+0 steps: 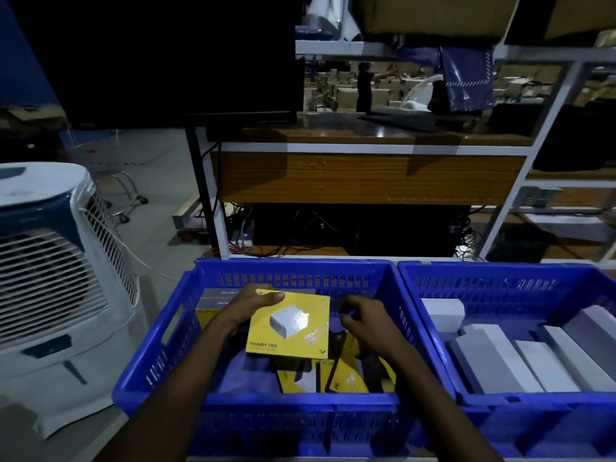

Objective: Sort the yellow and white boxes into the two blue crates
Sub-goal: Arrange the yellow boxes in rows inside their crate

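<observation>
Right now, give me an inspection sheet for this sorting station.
Surface: out of sight.
Job's things: held yellow box over left blue crate, more yellow boxes inside; right blue crate holds white boxes.
Clutter: nothing seen.
Hands: left hand grips the yellow box; right hand curled, grasp unclear.
Cables: cable tangle and power strip under the workbench.
Surroundings: air cooler left, shelving right.

L crate (150,371) & R crate (500,266): both blue, slot-patterned walls. Yellow box (290,328): white charger print, dark lettering; boxes under it yellow/black. White boxes (520,365) shade to grey; cooler (50,295) white w/ blue trim.
</observation>
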Motion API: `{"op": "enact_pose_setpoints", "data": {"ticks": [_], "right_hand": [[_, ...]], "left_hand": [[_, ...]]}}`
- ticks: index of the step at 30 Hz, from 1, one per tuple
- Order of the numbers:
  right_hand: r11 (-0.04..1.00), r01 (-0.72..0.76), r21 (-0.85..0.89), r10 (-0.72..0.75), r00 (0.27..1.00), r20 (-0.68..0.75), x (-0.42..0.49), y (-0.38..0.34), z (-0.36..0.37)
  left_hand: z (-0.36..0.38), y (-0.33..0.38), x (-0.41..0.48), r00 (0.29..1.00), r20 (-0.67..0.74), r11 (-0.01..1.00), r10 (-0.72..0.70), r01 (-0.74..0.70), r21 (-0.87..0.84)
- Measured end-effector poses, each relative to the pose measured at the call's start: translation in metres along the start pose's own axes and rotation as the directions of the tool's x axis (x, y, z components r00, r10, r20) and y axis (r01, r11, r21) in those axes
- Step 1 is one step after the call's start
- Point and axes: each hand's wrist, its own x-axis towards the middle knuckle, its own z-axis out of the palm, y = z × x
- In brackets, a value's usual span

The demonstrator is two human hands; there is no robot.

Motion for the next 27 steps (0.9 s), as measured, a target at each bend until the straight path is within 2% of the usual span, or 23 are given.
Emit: {"op": "enact_pose_setpoints", "data": {"ticks": [4, 8, 10, 13, 16, 20, 24, 27], "right_hand": [[0.999, 0.045, 0.027, -0.046, 0.999, 0.023, 0.019, -0.019, 0.014], [0.989, -0.003, 0.15, -0.003, 0.999, 0.039, 0.037, -0.049, 0.029], [0.983, -0.015, 0.184, 0.007, 0.999, 0.041, 0.047, -0.063, 0.041], [0.972, -0.089, 0.219, 0.078, 0.995, 0.057, 0.063, -0.074, 0.064], [0.98, -0.125, 0.156, 0.107, 0.987, 0.122, 0.075, -0.072, 0.092], [0.995, -0.047, 0.083, 0.031, 0.982, 0.186, 0.079, -0.067, 0.112], [0.998, -0.036, 0.048, 0.023, 0.971, 0.24, 0.079, -0.049, 0.112], [0.999, -0.045, 0.015, 0.039, 0.957, 0.287, 0.079, -0.038, 0.111]], "left_hand": [[-0.013, 0.004, -0.005, 0.994, -0.081, 0.997, 0.076, -0.076, 0.008], [-0.033, 0.0, -0.014, 0.971, -0.225, 0.997, 0.079, -0.082, -0.007], [-0.044, -0.005, -0.016, 0.943, -0.322, 0.996, 0.081, -0.065, 0.062], [-0.051, -0.01, -0.022, 0.891, -0.436, 0.962, 0.128, -0.005, 0.272], [-0.053, -0.026, -0.027, 0.873, -0.444, 0.9, 0.202, 0.013, 0.436], [-0.057, -0.052, -0.029, 0.919, -0.367, 0.764, 0.142, 0.133, 0.631], [-0.058, -0.056, -0.026, 0.962, -0.257, 0.681, 0.094, 0.126, 0.721], [-0.062, -0.061, -0.022, 0.973, -0.224, 0.644, 0.061, 0.133, 0.754]]}}
